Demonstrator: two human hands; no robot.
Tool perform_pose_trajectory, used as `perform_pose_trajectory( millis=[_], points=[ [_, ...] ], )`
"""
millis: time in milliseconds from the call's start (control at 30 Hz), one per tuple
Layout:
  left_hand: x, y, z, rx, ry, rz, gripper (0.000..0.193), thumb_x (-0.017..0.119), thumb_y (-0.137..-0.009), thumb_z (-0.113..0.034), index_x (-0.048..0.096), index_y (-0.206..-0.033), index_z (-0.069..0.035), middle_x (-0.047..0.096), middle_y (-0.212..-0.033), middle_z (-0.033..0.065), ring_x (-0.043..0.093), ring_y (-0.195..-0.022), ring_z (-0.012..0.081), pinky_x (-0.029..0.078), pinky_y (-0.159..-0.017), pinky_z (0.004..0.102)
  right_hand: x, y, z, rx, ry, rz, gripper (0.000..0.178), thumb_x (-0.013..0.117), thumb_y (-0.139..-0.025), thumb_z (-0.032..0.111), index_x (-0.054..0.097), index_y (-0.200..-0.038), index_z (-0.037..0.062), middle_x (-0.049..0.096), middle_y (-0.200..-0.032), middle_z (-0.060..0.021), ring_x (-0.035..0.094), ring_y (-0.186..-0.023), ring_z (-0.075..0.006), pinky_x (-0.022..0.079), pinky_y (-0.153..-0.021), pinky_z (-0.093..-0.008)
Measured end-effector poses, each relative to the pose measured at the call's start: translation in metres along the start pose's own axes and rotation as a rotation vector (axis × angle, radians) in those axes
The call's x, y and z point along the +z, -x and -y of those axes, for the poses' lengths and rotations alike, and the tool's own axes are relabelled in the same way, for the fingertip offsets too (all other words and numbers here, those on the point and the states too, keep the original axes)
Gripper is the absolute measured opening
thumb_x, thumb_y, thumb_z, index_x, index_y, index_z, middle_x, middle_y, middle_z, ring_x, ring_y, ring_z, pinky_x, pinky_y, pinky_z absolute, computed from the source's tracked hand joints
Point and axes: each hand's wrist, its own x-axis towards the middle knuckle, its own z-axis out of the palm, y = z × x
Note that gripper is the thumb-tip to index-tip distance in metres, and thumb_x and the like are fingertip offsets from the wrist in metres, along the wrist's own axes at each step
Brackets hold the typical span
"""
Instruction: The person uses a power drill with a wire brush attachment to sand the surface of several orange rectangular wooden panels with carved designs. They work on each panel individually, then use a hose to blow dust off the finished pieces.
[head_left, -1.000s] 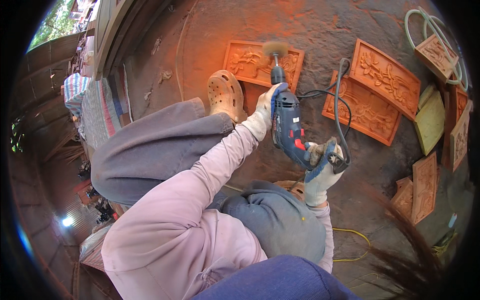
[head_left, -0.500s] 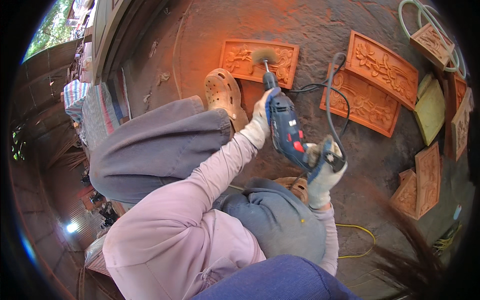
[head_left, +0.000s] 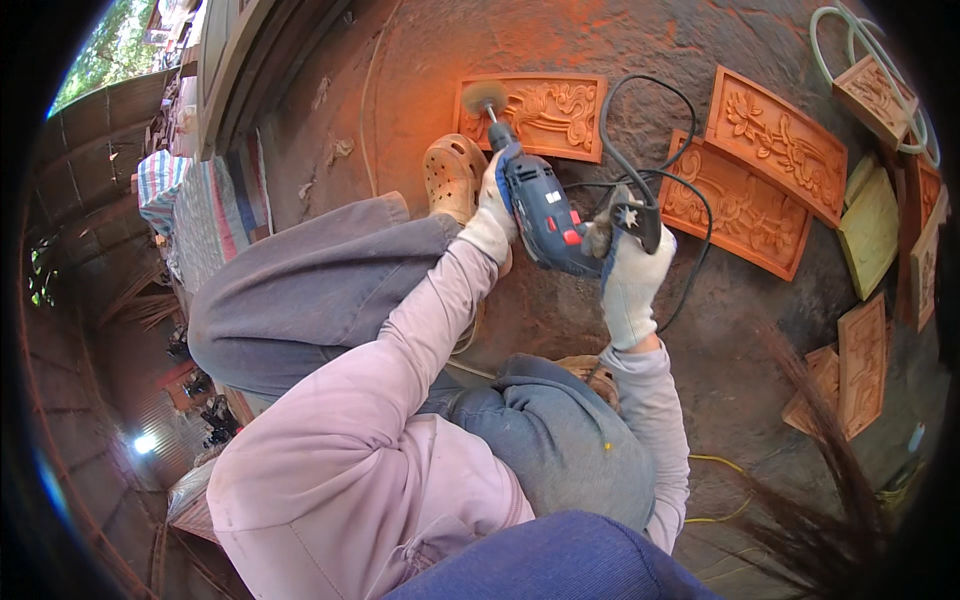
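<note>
A dark power drill [head_left: 542, 212] with red switches is held in both gloved hands. My left hand [head_left: 497, 205] is wrapped round its front body, just behind the chuck. At the rear handle, my right hand [head_left: 635, 260] is closed round the grip, where the black cord leaves. A round brush [head_left: 486, 97] in the chuck lies over the left end of a carved orange wood panel [head_left: 555, 118] on the ground. Whether its bristles touch the carving I cannot tell. My clog [head_left: 452, 178] stands against the panel's lower left edge.
Two overlapping carved panels [head_left: 778, 140] lie to the right. Beyond them are a yellowish board [head_left: 868, 235], paler carved pieces [head_left: 862, 365] and a coiled hose [head_left: 828, 40]. The drill's cord [head_left: 705, 215] loops over the ground; a yellow cord [head_left: 735, 510] runs at lower right.
The drill and both hands have moved left, taking the brush from the panel's middle to its left end. The drill's cord now loops further left over the ground.
</note>
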Motion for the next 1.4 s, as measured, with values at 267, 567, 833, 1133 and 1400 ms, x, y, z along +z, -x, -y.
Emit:
perform_pose_trajectory(
  millis=[267,567,833,1133,1400],
  points=[
    [0.017,0.044,0.048,-0.197,0.091,-0.082,0.025,0.060,-0.086,-0.032,0.060,-0.089,-0.007,0.065,-0.077,0.0103,0.064,-0.067,0.0239,0.055,-0.065,0.0352,-0.042,0.055,0.017,0.086,-0.047,-0.152,0.009,0.053,-0.089,0.003,0.059,-0.085,-0.0032,0.058,-0.064,-0.0060,0.055,-0.054,-0.0106,0.043,-0.048,-0.0231],
    [-0.026,0.028,0.031,-0.130,-0.080,-0.152,0.025,0.061,-0.086,-0.033,0.060,-0.088,-0.008,0.064,-0.073,0.0082,0.064,-0.062,0.0236,0.055,-0.062,0.0351,-0.035,0.064,-0.038,-0.008,-0.065,-0.184,0.032,0.052,-0.097,0.025,0.051,-0.072,0.0045,0.047,-0.054,-0.0018,0.046,-0.046,-0.0108,0.046,-0.050,-0.0278],
    [0.002,0.047,0.059,0.164,-0.961,-0.028,0.029,0.048,-0.090,-0.006,0.058,-0.116,-0.002,0.065,-0.105,0.0109,0.063,-0.096,0.0209,0.049,-0.087,0.0292,-0.061,0.105,-0.055,-0.142,-0.147,-0.304,0.034,0.050,-0.097,0.025,0.050,-0.071,0.0027,0.049,-0.058,-0.0042,0.047,-0.051,-0.0121,0.048,-0.058,-0.0319],
    [-0.025,0.037,0.046,-0.075,-0.427,-0.207,0.029,0.057,-0.091,-0.025,0.062,-0.110,-0.004,0.067,-0.091,0.0106,0.067,-0.077,0.0195,0.055,-0.073,0.0328,-0.065,0.099,-0.067,-0.036,-0.099,-0.274,0.027,0.059,-0.092,0.025,0.058,-0.081,0.0006,0.060,-0.066,-0.0041,0.057,-0.060,-0.0103,0.042,-0.050,-0.0224],
    [0.000,0.058,0.083,-0.046,-0.599,-0.087,0.029,0.052,-0.092,-0.009,0.055,-0.120,-0.005,0.065,-0.104,0.0086,0.063,-0.091,0.0171,0.051,-0.083,0.0277,-0.084,0.107,-0.020,-0.073,-0.021,-0.298,0.029,0.054,-0.095,0.021,0.054,-0.074,0.0004,0.056,-0.062,-0.0050,0.059,-0.059,-0.0147,0.043,-0.051,-0.0245]
  ],
)
